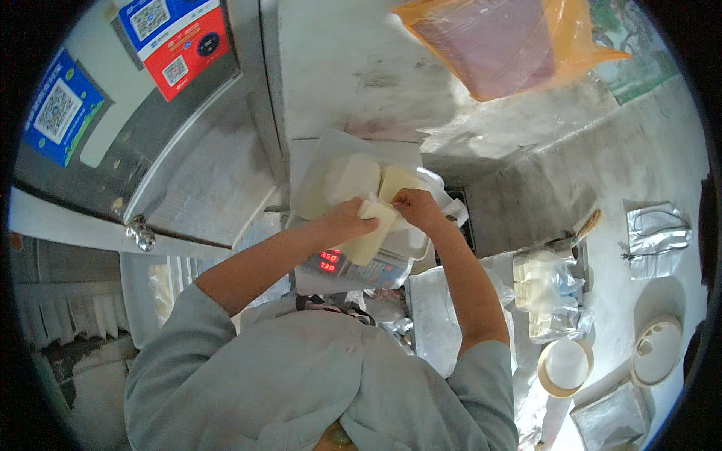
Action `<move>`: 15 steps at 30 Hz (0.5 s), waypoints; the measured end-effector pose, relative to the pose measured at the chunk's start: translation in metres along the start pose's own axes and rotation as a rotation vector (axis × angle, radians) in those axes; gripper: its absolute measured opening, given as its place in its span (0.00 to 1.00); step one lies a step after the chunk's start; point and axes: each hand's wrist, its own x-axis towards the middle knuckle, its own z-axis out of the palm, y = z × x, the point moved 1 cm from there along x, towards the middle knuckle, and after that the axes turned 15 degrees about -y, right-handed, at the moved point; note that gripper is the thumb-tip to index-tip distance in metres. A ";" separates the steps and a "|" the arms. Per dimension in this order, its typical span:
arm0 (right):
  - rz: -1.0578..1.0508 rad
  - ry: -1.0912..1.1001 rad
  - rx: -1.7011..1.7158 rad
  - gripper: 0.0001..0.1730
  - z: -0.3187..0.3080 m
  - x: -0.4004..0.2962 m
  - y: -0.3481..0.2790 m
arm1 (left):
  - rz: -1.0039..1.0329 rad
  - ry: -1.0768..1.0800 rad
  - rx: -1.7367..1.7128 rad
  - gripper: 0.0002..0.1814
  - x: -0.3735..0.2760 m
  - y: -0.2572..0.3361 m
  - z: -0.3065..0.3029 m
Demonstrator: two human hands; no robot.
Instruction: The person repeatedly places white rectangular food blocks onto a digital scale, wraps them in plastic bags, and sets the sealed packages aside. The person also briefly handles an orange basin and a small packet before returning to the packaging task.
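In the head view, my left hand (351, 219) is closed around a pale yellow block-like bundle (369, 239) in thin clear wrapping. My right hand (415, 207) pinches the wrapping at the bundle's upper end. Just beyond my hands, two more pale blocks lie side by side, the left one (355, 179) under cloudy plastic and the right one (398, 181) partly hidden by my right hand. Below the bundle is a digital scale (361, 273) with lit red digits, and a pale tray (417, 245) sits on it. What the blocks are made of, I cannot tell.
An orange plastic bag (507, 45) lies at the top. Printed code cards (175, 51) are at the upper left, above a metal knob (141, 234). To the right are bagged pale packs (547, 293), a brush (588, 225), a round container (564, 367) and a silvery packet (657, 242).
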 end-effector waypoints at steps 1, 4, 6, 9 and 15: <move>0.006 0.001 0.013 0.10 0.000 0.000 0.000 | -0.054 0.036 0.051 0.32 -0.003 -0.008 -0.006; 0.065 -0.007 0.007 0.13 0.003 0.000 0.003 | -0.133 0.097 0.284 0.33 -0.013 -0.025 -0.010; 0.097 -0.001 -0.008 0.14 0.004 0.001 0.007 | -0.046 0.058 0.475 0.31 -0.014 -0.028 -0.005; 0.039 0.068 -0.013 0.12 0.001 0.005 0.011 | 0.154 -0.089 0.722 0.31 0.002 -0.027 0.006; -0.028 0.225 -0.166 0.09 -0.024 0.006 -0.001 | -0.011 -0.126 0.709 0.31 0.052 -0.040 0.005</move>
